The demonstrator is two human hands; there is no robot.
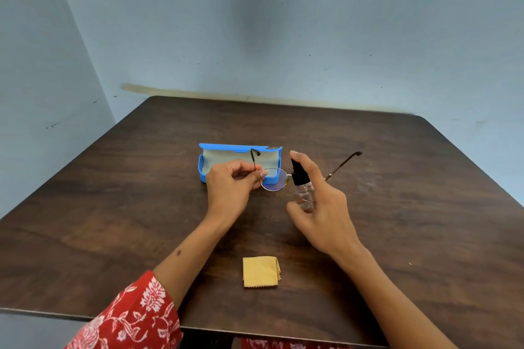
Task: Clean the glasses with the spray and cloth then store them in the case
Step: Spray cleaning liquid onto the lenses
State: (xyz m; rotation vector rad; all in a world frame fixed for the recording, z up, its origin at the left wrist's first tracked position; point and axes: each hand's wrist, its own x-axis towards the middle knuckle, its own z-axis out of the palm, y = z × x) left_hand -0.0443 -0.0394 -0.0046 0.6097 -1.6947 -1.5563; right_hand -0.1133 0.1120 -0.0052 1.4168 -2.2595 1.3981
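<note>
Pale blue walls (312,37), scuffed and stained along the base, meet behind a dark wood-grain table (411,221) with rounded corners. At the centre of the table, toward twelve o'clock from the person, lies an open blue case (204,170) with a pale lining, its lid standing up at the back. At six o'clock, near the front edge, a folded yellow cloth (260,272) with pinked edges lies flat, well apart from both hands. A red sleeve (133,320) with a white floral print covers the left forearm at seven o'clock.

The glasses (272,183), thin metal-rimmed with round lenses and dark temple tips, are held above the table just in front of the case. The left hand (229,187) pinches the frame at the left hinge, fingers curled; one temple rises in front of the case lining, the other stretches out toward two o'clock past the right hand. The left lens is plainly visible; the second lens is hidden behind the bottle and fingers.

The right hand (320,207) grasps a small clear spray bottle (304,195) with a black pump head, the forefinger resting on top of the head and the thumb below. The nozzle faces nine o'clock, just beside the visible lens. Whether the bottle touches the frame cannot be told.
</note>
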